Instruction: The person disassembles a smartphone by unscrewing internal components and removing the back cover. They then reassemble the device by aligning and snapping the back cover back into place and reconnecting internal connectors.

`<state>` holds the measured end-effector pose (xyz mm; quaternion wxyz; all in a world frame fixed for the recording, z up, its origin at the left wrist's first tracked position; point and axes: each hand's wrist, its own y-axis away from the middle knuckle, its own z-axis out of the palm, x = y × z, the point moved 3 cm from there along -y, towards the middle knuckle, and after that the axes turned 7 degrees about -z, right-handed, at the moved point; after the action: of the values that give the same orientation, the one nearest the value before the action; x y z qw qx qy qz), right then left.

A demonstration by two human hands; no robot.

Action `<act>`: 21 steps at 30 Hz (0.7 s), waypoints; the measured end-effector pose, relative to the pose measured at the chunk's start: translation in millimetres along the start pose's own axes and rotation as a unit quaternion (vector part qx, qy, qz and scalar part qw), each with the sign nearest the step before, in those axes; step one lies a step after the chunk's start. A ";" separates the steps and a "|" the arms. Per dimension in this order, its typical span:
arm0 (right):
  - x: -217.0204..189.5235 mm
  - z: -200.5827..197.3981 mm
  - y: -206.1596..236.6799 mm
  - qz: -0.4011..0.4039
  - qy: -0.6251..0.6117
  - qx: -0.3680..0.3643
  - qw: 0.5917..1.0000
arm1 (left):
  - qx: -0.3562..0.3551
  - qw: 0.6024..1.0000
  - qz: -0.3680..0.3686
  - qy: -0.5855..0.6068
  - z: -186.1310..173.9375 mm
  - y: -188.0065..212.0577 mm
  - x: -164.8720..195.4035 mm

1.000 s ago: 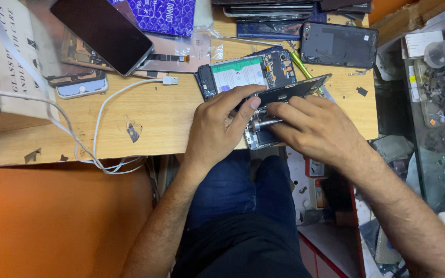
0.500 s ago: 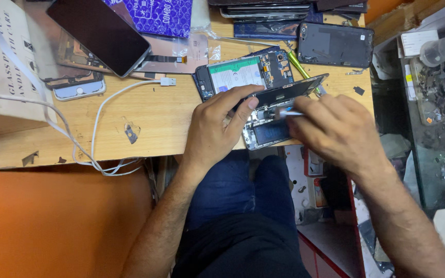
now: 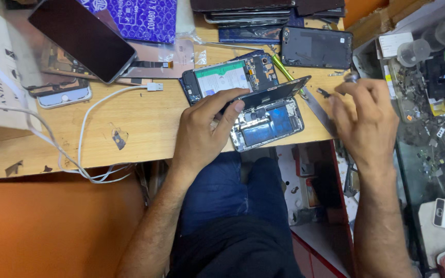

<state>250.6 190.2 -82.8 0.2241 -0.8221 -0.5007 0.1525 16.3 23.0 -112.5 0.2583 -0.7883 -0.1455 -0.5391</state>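
Glass and thin metal make the opened phone (image 3: 266, 119) a light, stiff but fragile thing, probably best held by its frame edges rather than the exposed board or the lifted screen. It lies at the front edge of the wooden bench (image 3: 130, 134), back shell down, showing a blue battery area and silvery shielding, with its dark screen panel (image 3: 274, 91) hinged up along the far side. The left hand (image 3: 207, 128) rests on it, fingers spread, index and thumb pinning the raised panel's near end. The right hand (image 3: 364, 116) hovers well apart to the right, fingers curled and pinched on a small metal tool or part (image 3: 351, 77), too blurred to tell which. Just behind lies a second opened phone (image 3: 227, 77), a black back cover (image 3: 316, 47) beyond, and a white cable (image 3: 99, 128) to the left.
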 end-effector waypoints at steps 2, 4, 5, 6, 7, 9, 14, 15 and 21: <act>-11.9 -2.0 -1.1 0.033 -0.089 0.001 0.996 | 0.005 1.000 0.005 -0.004 -1.1 0.2 0.2; -27.0 -3.2 0.0 0.068 -0.180 -0.001 0.981 | 0.004 1.000 -0.005 -0.006 -2.0 0.9 -0.2; -34.8 -2.2 0.4 0.086 -0.226 -0.001 0.970 | 0.002 1.000 -0.014 -0.005 -2.0 0.7 -0.7; -41.8 -0.2 0.3 0.104 -0.270 -0.002 0.957 | -0.001 1.000 -0.023 -0.004 -2.3 0.5 -1.2; -53.8 4.9 -0.5 0.052 -0.254 -0.058 0.964 | 0.002 1.000 -0.017 -0.008 -2.8 0.7 -0.6; -76.1 14.7 -2.4 -0.059 -0.237 -0.106 0.964 | 0.007 1.000 -0.003 -0.013 -3.1 1.1 0.9; -98.6 30.6 -10.2 -0.130 -0.161 -0.145 0.967 | 0.009 1.000 -0.009 -0.007 -4.1 1.8 0.8; -99.5 31.0 -11.6 -0.133 -0.155 -0.141 0.969 | 0.011 1.000 -0.005 -0.007 -4.5 1.8 0.6; -100.6 33.3 -13.6 -0.129 -0.160 -0.139 0.969 | 0.007 1.000 0.006 -0.010 -4.6 2.0 -3.2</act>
<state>179.0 113.2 -101.4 0.0423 -0.7386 -0.6481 0.1806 12.6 18.9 -114.6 0.2654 -0.7928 -0.1471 -0.5285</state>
